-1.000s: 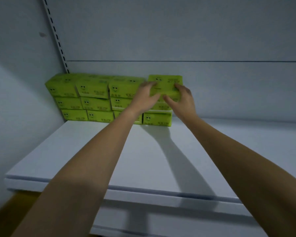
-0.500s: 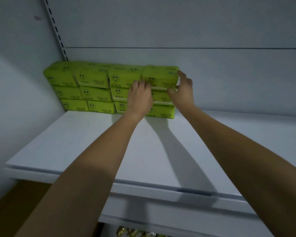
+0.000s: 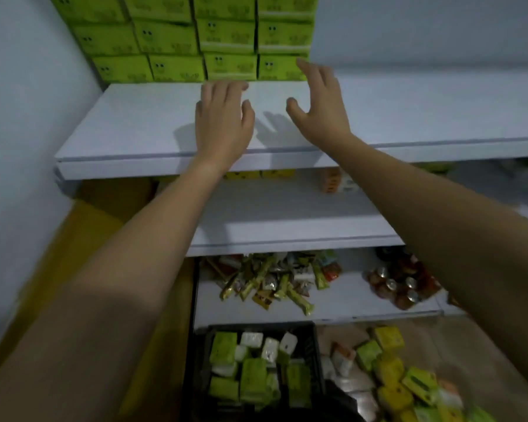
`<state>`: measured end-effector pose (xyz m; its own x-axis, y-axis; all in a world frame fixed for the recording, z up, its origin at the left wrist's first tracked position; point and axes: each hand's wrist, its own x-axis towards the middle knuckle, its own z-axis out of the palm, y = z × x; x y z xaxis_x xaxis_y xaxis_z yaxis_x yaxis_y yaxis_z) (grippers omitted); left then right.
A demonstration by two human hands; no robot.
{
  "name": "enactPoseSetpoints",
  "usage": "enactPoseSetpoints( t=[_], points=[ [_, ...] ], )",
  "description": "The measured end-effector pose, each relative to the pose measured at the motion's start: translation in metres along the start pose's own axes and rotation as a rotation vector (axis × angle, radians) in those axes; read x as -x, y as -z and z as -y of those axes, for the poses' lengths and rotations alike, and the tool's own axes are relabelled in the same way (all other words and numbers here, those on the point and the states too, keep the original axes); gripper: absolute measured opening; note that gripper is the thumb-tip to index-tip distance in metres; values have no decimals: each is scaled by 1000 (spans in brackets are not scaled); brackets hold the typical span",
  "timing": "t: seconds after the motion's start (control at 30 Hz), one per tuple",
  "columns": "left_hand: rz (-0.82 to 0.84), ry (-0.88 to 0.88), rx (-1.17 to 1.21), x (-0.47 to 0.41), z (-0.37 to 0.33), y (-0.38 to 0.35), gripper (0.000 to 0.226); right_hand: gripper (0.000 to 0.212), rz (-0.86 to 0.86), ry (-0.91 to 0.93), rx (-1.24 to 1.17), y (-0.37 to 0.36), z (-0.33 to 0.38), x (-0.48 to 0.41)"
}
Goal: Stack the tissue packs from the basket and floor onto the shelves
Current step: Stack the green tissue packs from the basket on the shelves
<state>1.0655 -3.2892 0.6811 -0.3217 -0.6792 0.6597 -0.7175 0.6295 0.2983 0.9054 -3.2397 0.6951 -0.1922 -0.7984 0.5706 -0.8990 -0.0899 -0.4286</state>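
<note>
Lets go of the green pack that was being seated at the right end of the top row half a second ago; leaves the stacked tissue packs (image 3: 195,41) as a tidy block, four across, in the back-left corner of the upper shelf (image 3: 128,129). Draws the left hand (image 3: 223,123) back over the bare board, palm down, fingers straight and close together, holding nothing; draws the right hand (image 3: 320,108) back too, fingers spread and relaxed, thumb out, equally empty, fingertips just in front of the bottom-right pack; cannot tell whether touching it. Tips the view downward as well; brings into sight the black basket (image 3: 197,376) on the floor (image 3: 439,339), with loose tissue packs (image 3: 252,376) in it, green and white, and a heap of packs (image 3: 409,385) just to its right on the floor. Means one placement finished and the next fetch due; judging by basket and heap, leaves plenty to carry. Calls for a bend down to either pile; offers free room on the upper shelf to the right of the block.
</note>
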Motion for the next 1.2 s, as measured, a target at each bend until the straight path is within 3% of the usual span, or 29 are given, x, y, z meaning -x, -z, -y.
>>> enactPoseSetpoints(
  t=[0.13,0.23,0.37,0.57,0.73,0.87,1.07,1.2],
  points=[
    [-156,-56,102,67,16,10,33,54,-36,37,18,-5,20,47],
    [-158,-9,158,123,29,8,29,50,0,87,38,-20,33,85],
    [63,166,184,196,47,-2,38,46,116,161,74,-56,43,148],
    [384,388,199,297,70,-28,48,48,443,103,67,-120,28,247],
    [600,530,149,384,86,-64,43,49,666,-75,16,-180,-7,337],
    [703,626,133,462,98,-109,54,52,816,-210,-49,-229,-42,414],
    [928,792,162,582,116,-210,61,53,985,-431,-120,-315,-117,525],
    [1065,890,161,660,128,-281,68,50,1089,-477,-118,-374,-163,596]
  ],
)
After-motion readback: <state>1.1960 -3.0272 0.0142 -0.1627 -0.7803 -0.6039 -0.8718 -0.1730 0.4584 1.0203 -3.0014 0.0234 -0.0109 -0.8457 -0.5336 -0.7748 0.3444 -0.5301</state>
